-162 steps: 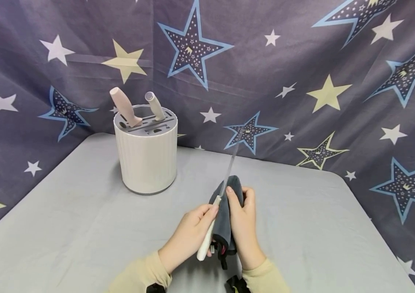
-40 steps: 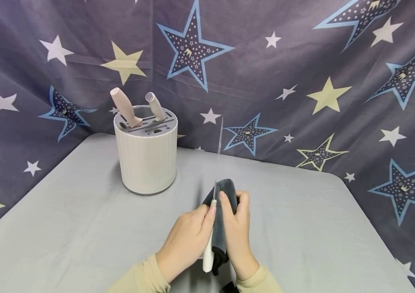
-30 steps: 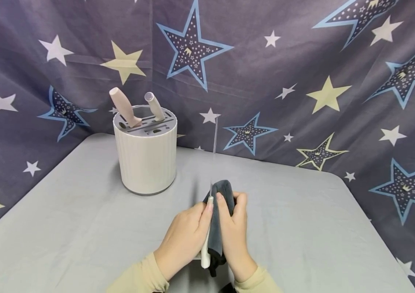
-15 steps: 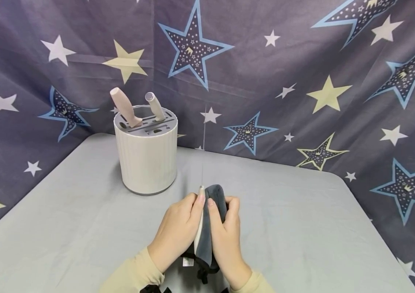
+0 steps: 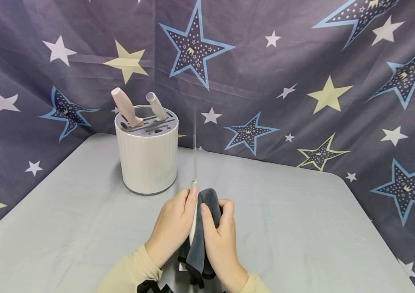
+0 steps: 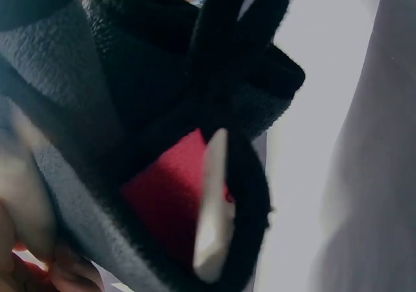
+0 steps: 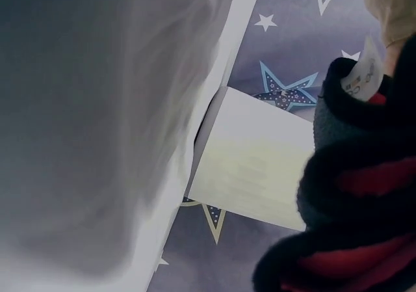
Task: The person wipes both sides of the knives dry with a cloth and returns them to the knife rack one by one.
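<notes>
In the head view my left hand grips the white handle of a knife, its thin blade pointing up and away, seen nearly edge-on. My right hand holds a folded dark grey cloth with black edging, thumb on its near face. The cloth lies right against the knife's handle, to its right. From the left wrist, the cloth fills much of the view and shows a red inner side. In the right wrist view the bunched cloth shows red folds and a white tag.
A round white knife block stands behind and left of my hands. A pink-handled knife and another pale-handled knife sit in its grey slotted top. The grey-covered table meets a star-patterned curtain behind.
Both hands have moved left with the knife and cloth. The blade has swung from leaning right to pointing straight up, and the cloth has slid down from the blade's base to beside the handle.
</notes>
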A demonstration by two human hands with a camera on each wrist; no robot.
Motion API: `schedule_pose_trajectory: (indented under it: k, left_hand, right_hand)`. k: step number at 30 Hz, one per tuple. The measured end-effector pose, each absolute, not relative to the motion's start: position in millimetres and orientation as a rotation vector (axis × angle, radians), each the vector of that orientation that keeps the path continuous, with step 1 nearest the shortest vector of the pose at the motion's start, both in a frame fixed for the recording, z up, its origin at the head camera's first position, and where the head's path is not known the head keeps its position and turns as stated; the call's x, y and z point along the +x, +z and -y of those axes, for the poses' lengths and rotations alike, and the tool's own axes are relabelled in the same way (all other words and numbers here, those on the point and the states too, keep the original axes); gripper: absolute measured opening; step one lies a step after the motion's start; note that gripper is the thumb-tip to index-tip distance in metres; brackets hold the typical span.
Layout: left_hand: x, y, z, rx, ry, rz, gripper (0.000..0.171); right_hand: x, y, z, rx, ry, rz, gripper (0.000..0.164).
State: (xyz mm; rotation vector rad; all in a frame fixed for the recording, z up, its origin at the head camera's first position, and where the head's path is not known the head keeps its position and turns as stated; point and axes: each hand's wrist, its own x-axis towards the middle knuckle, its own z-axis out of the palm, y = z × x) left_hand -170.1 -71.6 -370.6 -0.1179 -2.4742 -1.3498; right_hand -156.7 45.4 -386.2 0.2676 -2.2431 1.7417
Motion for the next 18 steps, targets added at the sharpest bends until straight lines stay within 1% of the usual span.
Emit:
schedule_pose_trajectory:
  k: [6,18]
  left_hand:
    - [-171.4,-370.2,75.3,-0.101,-1.392,2.466,0.036]
    - [-173.4,-372.1,76.3,-0.094,-1.447,2.392,0.033]
  right_hand:
    - [-155.8,-385.5,-44.3,0.272,1.716,2.261,0.019]
    - [-158.3,-381.8,-47.5,0.243,1.782,2.268,0.021]
